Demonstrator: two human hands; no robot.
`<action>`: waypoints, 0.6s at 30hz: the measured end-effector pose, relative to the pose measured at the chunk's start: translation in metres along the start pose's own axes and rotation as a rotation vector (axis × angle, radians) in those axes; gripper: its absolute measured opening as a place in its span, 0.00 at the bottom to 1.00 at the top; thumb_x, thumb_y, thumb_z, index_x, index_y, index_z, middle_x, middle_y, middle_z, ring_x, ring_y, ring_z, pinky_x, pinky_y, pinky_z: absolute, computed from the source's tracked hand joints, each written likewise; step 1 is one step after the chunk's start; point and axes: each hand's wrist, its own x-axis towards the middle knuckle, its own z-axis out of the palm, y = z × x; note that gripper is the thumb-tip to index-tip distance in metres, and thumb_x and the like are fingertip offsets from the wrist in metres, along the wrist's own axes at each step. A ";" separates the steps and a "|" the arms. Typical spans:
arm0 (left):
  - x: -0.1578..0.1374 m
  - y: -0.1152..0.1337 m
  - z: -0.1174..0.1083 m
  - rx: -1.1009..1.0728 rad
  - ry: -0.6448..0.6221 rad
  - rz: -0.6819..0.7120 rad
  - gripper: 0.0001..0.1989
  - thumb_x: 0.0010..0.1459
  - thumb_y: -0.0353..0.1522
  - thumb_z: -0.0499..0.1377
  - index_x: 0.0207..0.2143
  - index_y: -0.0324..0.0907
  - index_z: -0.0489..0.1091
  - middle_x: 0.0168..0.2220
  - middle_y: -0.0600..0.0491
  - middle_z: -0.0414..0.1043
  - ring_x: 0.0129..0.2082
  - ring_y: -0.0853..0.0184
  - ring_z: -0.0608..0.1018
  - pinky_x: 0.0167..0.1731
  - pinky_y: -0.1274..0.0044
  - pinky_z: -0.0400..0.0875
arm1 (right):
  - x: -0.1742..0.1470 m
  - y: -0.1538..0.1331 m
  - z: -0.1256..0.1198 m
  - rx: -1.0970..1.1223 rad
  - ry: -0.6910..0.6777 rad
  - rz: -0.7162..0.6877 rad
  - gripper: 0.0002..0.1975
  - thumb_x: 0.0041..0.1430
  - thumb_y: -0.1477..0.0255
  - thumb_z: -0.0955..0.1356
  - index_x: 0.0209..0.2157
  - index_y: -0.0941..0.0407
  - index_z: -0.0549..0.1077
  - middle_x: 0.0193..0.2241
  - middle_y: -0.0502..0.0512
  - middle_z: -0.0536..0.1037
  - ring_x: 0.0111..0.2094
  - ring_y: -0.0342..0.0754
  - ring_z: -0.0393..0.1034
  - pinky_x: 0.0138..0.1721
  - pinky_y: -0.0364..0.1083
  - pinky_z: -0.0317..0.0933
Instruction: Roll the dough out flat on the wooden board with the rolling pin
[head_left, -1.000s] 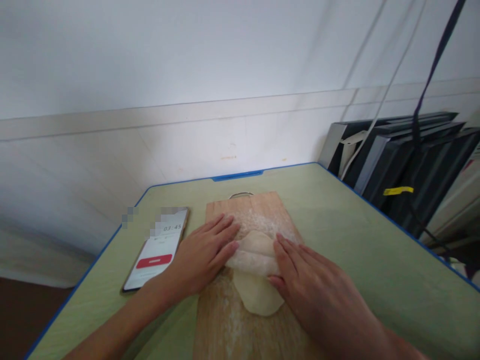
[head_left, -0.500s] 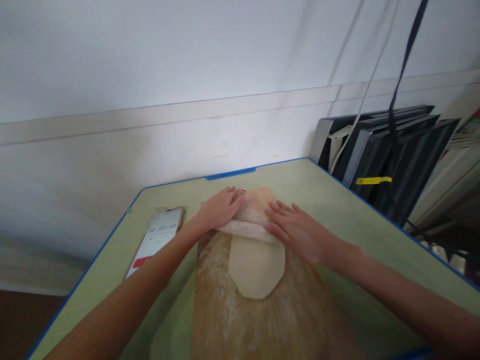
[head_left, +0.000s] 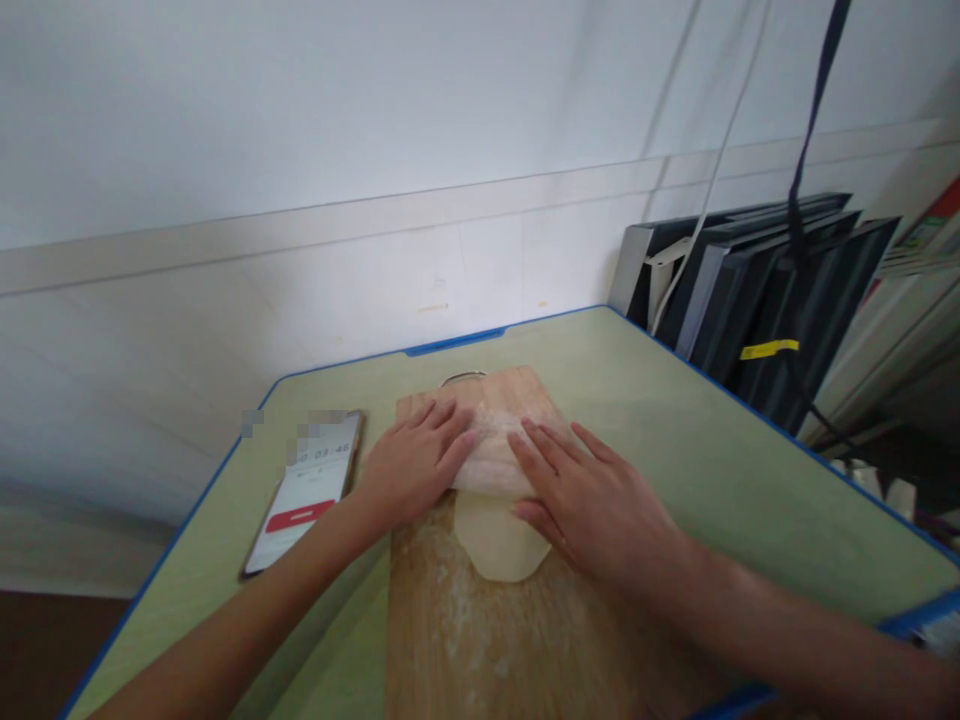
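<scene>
A pale rolling pin lies crosswise on a flattened sheet of dough. Both sit on a floured wooden board. My left hand rests palm down over the pin's left end, its fingers stretched forward. Over the right end lies my right hand, flat with fingers spread and the thumb beside the dough. The hands cover the ends of the pin, and the dough's far part is hidden behind it.
Left of the board lies a phone with a running timer. The green table has a blue edge and stands against a white wall. Dark flat panels lean at the right, near a hanging black strap.
Both hands and the rolling pin have come nearer to me over the dough, so less of its near part shows. The board's far end and metal handle now show more. The view has shifted slightly.
</scene>
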 end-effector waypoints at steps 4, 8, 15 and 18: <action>0.007 0.001 0.000 0.005 0.019 -0.087 0.26 0.61 0.42 0.34 0.54 0.43 0.60 0.58 0.50 0.57 0.59 0.62 0.57 0.57 0.68 0.50 | 0.010 0.007 0.003 0.005 -0.004 0.037 0.24 0.61 0.62 0.57 0.54 0.59 0.63 0.53 0.63 0.66 0.54 0.54 0.59 0.54 0.56 0.51; 0.038 -0.006 0.003 -0.075 0.030 -0.174 0.27 0.61 0.44 0.34 0.50 0.44 0.64 0.54 0.49 0.63 0.55 0.62 0.63 0.54 0.69 0.54 | 0.033 0.029 0.005 0.033 -0.077 0.070 0.23 0.63 0.61 0.53 0.51 0.57 0.66 0.49 0.60 0.70 0.51 0.53 0.63 0.53 0.58 0.51; 0.069 -0.014 0.004 -0.164 0.129 -0.296 0.28 0.61 0.42 0.35 0.36 0.36 0.70 0.40 0.43 0.73 0.41 0.63 0.73 0.44 0.74 0.63 | 0.062 0.050 0.013 0.028 -0.140 0.121 0.22 0.64 0.64 0.50 0.48 0.56 0.68 0.51 0.60 0.68 0.53 0.53 0.60 0.52 0.58 0.51; 0.068 -0.012 0.001 -0.119 0.141 -0.284 0.27 0.61 0.40 0.35 0.33 0.36 0.70 0.37 0.42 0.74 0.38 0.63 0.74 0.41 0.74 0.64 | 0.066 0.056 0.015 0.061 -0.163 0.078 0.23 0.64 0.65 0.50 0.48 0.59 0.68 0.51 0.62 0.68 0.52 0.52 0.60 0.51 0.54 0.54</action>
